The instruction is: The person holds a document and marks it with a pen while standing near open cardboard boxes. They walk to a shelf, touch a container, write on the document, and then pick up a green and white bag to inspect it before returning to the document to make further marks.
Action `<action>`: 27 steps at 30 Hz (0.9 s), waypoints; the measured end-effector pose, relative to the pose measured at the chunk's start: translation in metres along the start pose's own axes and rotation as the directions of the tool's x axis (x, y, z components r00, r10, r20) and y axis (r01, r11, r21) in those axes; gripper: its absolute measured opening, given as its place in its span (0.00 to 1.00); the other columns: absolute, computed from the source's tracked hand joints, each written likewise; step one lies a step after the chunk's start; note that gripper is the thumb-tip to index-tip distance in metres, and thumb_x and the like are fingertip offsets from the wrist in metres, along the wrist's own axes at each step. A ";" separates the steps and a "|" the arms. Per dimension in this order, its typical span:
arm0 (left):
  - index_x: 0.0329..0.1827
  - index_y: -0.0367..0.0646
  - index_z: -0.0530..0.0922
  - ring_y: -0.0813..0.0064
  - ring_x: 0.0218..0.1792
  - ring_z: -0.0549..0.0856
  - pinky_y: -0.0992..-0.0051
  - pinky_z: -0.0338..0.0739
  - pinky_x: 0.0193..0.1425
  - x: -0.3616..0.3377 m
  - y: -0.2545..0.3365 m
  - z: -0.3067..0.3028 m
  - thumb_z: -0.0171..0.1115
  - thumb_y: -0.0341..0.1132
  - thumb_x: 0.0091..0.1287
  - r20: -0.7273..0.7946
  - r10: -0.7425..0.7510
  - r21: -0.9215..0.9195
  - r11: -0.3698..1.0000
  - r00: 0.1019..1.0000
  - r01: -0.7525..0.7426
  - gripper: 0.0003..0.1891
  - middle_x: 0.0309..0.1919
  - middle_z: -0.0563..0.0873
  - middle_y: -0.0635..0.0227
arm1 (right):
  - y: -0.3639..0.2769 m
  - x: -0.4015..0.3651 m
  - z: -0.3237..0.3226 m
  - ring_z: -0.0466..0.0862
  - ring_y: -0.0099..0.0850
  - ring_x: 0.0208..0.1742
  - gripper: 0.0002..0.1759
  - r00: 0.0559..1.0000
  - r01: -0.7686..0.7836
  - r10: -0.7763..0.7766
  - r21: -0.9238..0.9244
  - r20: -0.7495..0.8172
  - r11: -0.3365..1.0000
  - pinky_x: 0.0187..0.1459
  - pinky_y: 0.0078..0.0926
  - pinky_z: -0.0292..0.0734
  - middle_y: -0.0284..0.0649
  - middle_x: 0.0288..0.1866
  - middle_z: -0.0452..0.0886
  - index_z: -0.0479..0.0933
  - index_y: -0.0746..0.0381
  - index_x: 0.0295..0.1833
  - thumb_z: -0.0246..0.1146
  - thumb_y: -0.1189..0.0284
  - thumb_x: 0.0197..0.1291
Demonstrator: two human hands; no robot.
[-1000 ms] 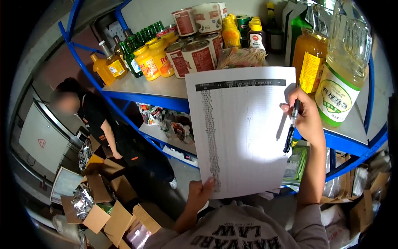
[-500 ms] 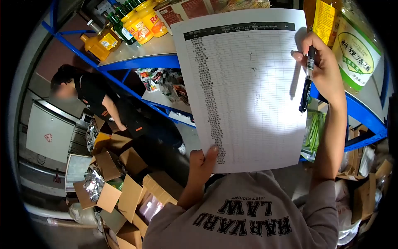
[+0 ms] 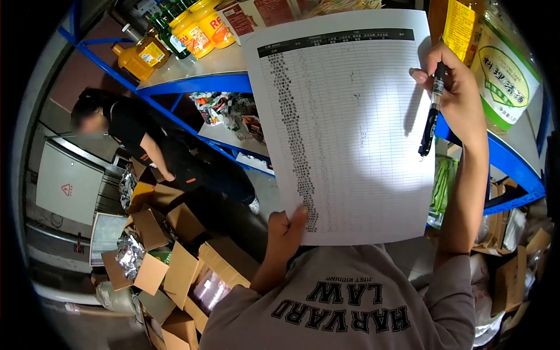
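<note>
A printed sheet of paper point(image 3: 344, 146), ruled like a table with rows of small print down its left side, is held up in front of me. My left hand point(image 3: 284, 233) pinches its lower left corner, thumb on the front. Between the fingers of my right hand point(image 3: 458, 96) is a black pen point(image 3: 430, 125), its tip pointing down over the sheet's right edge. The right fingertips overlap the upper right edge of the paper. A bright patch of light falls on the right half of the sheet.
A blue-edged shelf point(image 3: 204, 84) bears yellow tubs point(image 3: 195, 35) and bottles. On the right stands a large bottle with a green label point(image 3: 504, 76). Open cardboard boxes point(image 3: 181, 271) cover the floor at lower left. Another person point(image 3: 146, 140) in black stands beyond them.
The view has shifted very slightly. Both hands keep their hold on the sheet and the pen, with no other clear movement.
</note>
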State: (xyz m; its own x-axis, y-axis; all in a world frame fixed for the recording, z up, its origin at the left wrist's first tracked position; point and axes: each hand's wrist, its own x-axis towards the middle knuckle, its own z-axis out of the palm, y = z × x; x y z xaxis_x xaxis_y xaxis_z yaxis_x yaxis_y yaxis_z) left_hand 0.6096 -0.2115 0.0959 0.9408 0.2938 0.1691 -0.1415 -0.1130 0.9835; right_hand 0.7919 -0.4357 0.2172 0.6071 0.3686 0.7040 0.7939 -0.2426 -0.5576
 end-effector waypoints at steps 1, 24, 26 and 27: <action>0.29 0.30 0.74 0.87 0.19 0.73 0.85 0.65 0.20 0.000 -0.002 -0.001 0.50 0.33 0.60 0.008 -0.015 0.010 1.000 1.000 0.015 0.12 0.19 0.78 0.69 | -0.001 0.000 0.001 0.61 0.14 0.27 0.11 1.000 -0.011 0.011 0.022 -0.004 1.000 0.31 0.07 0.59 0.29 0.24 0.59 0.59 0.63 0.29 0.55 0.84 0.49; 0.25 0.31 0.74 0.88 0.21 0.71 0.84 0.66 0.23 -0.010 0.000 -0.003 0.49 0.36 0.62 -0.038 -0.113 0.045 0.992 0.993 0.114 0.15 0.18 0.77 0.73 | -0.003 0.000 0.003 0.67 0.13 0.31 0.07 1.000 -0.020 0.020 0.028 -0.012 0.999 0.36 0.08 0.64 0.28 0.25 0.65 0.62 0.65 0.31 0.52 0.86 0.50; 0.24 0.31 0.73 0.88 0.20 0.70 0.84 0.65 0.22 -0.009 0.002 -0.002 0.48 0.36 0.62 -0.058 -0.073 0.060 0.995 0.996 0.076 0.15 0.17 0.76 0.73 | -0.004 0.001 0.002 0.67 0.14 0.31 0.07 0.999 -0.052 0.052 0.011 0.007 0.999 0.37 0.08 0.64 0.29 0.25 0.64 0.62 0.65 0.31 0.52 0.86 0.50; 0.24 0.32 0.73 0.88 0.20 0.70 0.84 0.64 0.22 -0.009 0.003 -0.002 0.48 0.36 0.62 -0.069 -0.055 0.067 0.996 0.996 0.059 0.15 0.17 0.75 0.74 | -0.005 0.002 0.002 0.67 0.14 0.31 0.06 0.999 -0.050 0.050 -0.018 0.015 0.999 0.37 0.08 0.64 0.29 0.25 0.64 0.62 0.65 0.31 0.52 0.86 0.50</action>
State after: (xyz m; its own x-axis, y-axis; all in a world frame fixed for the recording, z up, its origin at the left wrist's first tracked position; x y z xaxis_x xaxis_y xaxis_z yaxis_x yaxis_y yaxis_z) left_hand 0.6001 -0.2125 0.0971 0.9237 0.3642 0.1192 -0.0645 -0.1587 0.9852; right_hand 0.7892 -0.4323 0.2202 0.6454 0.3696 0.6685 0.7633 -0.2768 -0.5838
